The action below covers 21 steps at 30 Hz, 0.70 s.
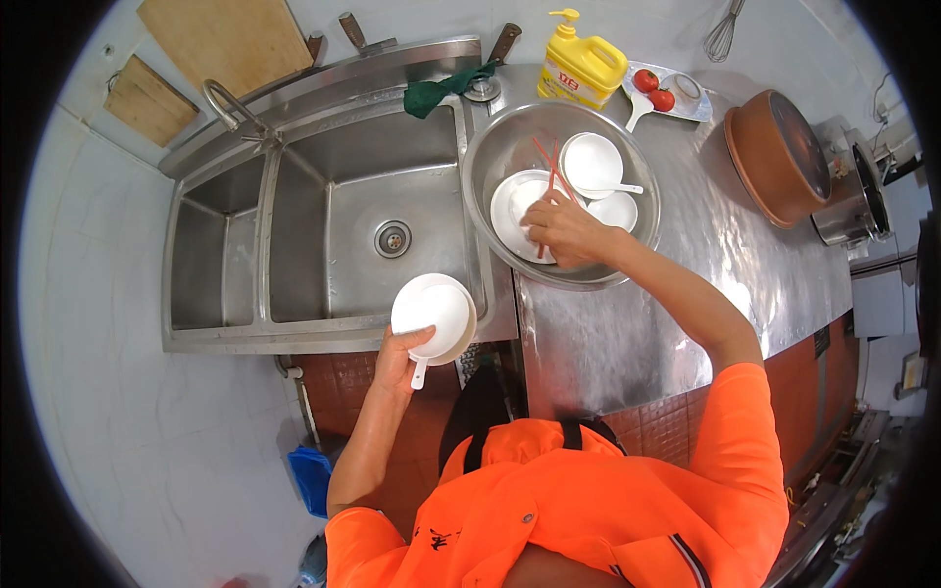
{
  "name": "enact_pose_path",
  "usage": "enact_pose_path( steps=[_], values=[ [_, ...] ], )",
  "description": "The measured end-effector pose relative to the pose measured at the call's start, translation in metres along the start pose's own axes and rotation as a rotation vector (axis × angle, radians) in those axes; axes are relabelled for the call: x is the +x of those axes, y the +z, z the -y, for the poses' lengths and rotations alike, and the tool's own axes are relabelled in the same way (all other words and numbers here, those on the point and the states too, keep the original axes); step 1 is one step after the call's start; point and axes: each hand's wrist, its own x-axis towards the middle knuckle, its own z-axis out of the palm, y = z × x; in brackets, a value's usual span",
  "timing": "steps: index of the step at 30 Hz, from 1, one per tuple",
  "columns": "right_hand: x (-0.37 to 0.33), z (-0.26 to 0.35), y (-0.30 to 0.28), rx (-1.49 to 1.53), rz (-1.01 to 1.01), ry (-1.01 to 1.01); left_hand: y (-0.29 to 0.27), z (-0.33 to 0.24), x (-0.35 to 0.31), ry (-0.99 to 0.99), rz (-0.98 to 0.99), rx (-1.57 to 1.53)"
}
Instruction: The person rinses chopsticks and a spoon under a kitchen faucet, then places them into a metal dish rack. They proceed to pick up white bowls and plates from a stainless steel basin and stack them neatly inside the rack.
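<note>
White dishes in both places: a stack in the left hand [397, 361], more in the steel basin [482, 147] under the right hand [573, 233].
Nearest, orange shirt [598, 500]; left hand out before it, thumb pressed over the rim of the white bowls [431, 302], other fingers beneath, a short white handle [420, 374] jutting below the thumb. Right hand inside the basin, fingers bent and drawn together at the red chopsticks [554, 174], over a white plate [503, 216]; cannot tell if they pinch. Beside it, a round white bowl [591, 159] with a white spoon [613, 188] across. Basin right of the sink [348, 211]. Farther: green cloth [439, 92], yellow pump bottle [585, 69], tomatoes [662, 100] on a tray [694, 110].
</note>
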Motion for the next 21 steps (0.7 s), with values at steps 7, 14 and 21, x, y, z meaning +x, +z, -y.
enact_pose_path(
  steps=[7,14,21],
  values=[
    [0.021,-0.048,0.007,0.183,-0.013,0.177,-0.008,0.005,0.005,-0.033,-0.057,0.002],
    [0.072,-0.078,0.011,0.070,0.536,0.125,-0.010,0.004,0.004,-0.035,-0.090,0.006],
    [0.078,-0.080,0.010,0.023,0.554,0.061,-0.031,0.010,0.012,-0.049,-0.066,0.003]
  ],
)
